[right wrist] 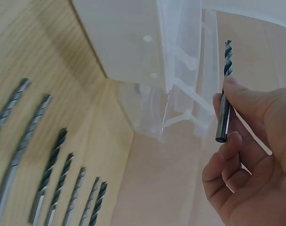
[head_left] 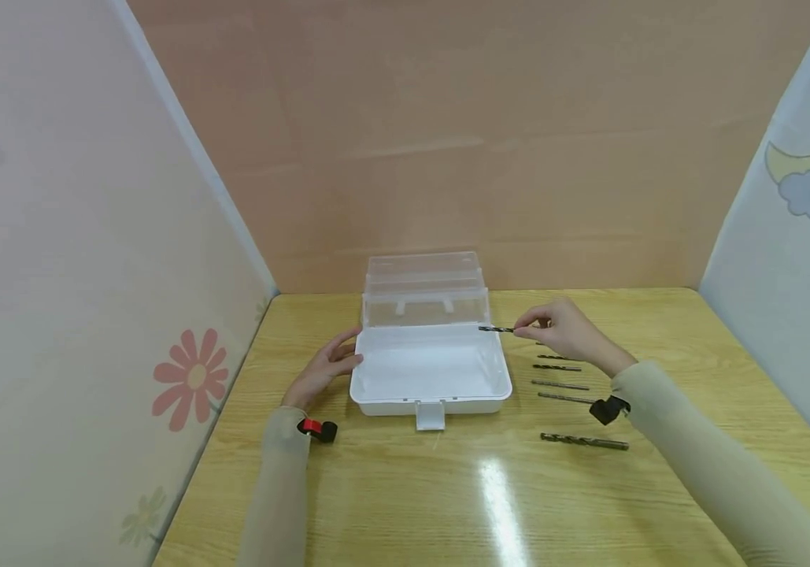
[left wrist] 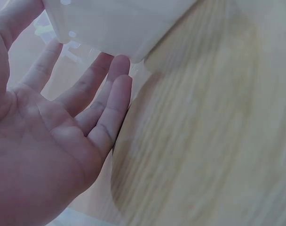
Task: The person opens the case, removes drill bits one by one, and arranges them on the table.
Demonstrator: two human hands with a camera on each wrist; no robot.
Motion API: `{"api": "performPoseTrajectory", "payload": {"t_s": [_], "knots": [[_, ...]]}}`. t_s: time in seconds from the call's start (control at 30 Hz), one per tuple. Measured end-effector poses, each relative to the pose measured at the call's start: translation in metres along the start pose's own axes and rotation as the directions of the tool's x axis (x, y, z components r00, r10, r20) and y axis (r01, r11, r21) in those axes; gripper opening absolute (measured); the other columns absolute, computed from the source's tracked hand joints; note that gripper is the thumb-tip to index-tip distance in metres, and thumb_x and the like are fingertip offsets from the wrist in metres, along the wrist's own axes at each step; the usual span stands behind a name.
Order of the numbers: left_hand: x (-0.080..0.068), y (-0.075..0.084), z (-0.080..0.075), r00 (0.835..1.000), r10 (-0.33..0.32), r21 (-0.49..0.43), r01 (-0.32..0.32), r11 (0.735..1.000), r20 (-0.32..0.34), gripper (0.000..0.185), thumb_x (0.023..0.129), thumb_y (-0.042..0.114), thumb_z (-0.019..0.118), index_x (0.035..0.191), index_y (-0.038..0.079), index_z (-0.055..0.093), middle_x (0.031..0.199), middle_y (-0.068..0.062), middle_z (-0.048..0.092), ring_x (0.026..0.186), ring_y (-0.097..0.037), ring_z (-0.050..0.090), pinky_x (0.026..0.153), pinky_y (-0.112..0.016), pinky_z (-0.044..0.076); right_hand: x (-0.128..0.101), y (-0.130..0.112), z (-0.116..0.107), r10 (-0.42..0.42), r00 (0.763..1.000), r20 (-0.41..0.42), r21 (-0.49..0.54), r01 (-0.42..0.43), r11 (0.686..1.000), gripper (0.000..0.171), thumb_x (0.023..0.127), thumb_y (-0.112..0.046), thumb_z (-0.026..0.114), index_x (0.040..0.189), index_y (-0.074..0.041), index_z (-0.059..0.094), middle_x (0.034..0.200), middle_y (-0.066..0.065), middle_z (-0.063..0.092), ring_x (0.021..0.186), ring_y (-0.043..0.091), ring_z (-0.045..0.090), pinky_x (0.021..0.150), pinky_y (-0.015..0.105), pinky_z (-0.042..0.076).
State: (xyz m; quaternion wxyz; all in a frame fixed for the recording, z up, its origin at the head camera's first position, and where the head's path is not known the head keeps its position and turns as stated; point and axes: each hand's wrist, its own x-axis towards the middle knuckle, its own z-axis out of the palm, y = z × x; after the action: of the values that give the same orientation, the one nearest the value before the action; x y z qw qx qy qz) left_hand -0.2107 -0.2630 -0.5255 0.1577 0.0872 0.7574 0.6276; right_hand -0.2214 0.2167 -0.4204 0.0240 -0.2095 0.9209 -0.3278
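Between the thumb and fingertips of the right hand [head_left: 567, 329], a drill bit [head_left: 496, 329] is pinched level, its tip just over the open white storage box [head_left: 430, 370]. Beyond the left hand's [head_left: 324, 370] straight fingers [left wrist: 107, 94], which touch the box's corner, that brace should hold while the bit is lowered flat inside; more bits [head_left: 562, 385] lie beside the right wrist.

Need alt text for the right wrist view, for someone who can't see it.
The right hand pinches a drill bit upright beside an open white plastic box with a clear lid. Seven more drill bits lie in a row on the wooden table at lower left.

Box [head_left: 430, 376] mid-table; drill bits [head_left: 560, 386] right of it.
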Motion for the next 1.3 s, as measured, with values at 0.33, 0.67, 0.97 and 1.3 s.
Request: {"api": "performPoseTrajectory", "payload": {"t_s": [0.33, 0.67, 0.97, 1.3], "knots": [[-0.002, -0.002, -0.001, 1.000, -0.003, -0.005, 0.003, 1.000, -0.012, 0.067, 0.107, 0.032, 0.068, 0.166, 0.032, 0.037, 0.166, -0.016, 0.044, 0.150, -0.040, 0.047, 0.125, -0.061, 0.037, -0.040, 0.024, 0.006, 0.024, 1.000, -0.016, -0.030, -0.025, 0.999, 0.017, 0.102, -0.029, 0.075, 0.105, -0.015, 0.084, 0.103, 0.006, 0.079, 0.071, 0.012, 0.051, 0.059, 0.027, 0.041], [-0.008, -0.001, -0.001, 1.000, -0.010, -0.001, 0.010, 1.000, -0.011, 0.067, 0.107, 0.033, 0.068, 0.166, 0.033, 0.036, 0.168, -0.016, 0.042, 0.151, -0.039, 0.046, 0.125, -0.061, 0.037, -0.089, 0.047, 0.019, 0.063, 0.998, 0.010, -0.043, -0.063, 0.997, 0.011, 0.101, -0.027, 0.077, 0.103, -0.019, 0.084, 0.094, -0.004, 0.076, 0.070, 0.005, 0.050, 0.058, 0.025, 0.040], [-0.008, 0.000, -0.001, 1.000, -0.023, 0.008, 0.023, 1.000, -0.021, 0.068, 0.106, 0.031, 0.069, 0.167, 0.032, 0.037, 0.169, -0.015, 0.041, 0.155, -0.038, 0.041, 0.126, -0.059, 0.037, -0.109, 0.062, 0.040, 0.054, 0.997, 0.057, -0.019, -0.053, 0.998, 0.006, 0.098, -0.021, 0.079, 0.099, -0.018, 0.083, 0.090, -0.007, 0.077, 0.069, -0.001, 0.053, 0.061, 0.023, 0.045], [-0.009, 0.000, 0.004, 1.000, -0.022, -0.006, 0.021, 1.000, -0.017, 0.071, 0.105, 0.035, 0.071, 0.166, 0.031, 0.037, 0.168, -0.015, 0.042, 0.154, -0.038, 0.042, 0.125, -0.061, 0.036, -0.124, 0.071, 0.047, 0.093, 0.994, 0.057, -0.028, -0.091, 0.995, 0.004, 0.097, -0.024, 0.081, 0.094, -0.021, 0.082, 0.093, -0.007, 0.079, 0.079, -0.005, 0.063, 0.070, 0.023, 0.054]]}}
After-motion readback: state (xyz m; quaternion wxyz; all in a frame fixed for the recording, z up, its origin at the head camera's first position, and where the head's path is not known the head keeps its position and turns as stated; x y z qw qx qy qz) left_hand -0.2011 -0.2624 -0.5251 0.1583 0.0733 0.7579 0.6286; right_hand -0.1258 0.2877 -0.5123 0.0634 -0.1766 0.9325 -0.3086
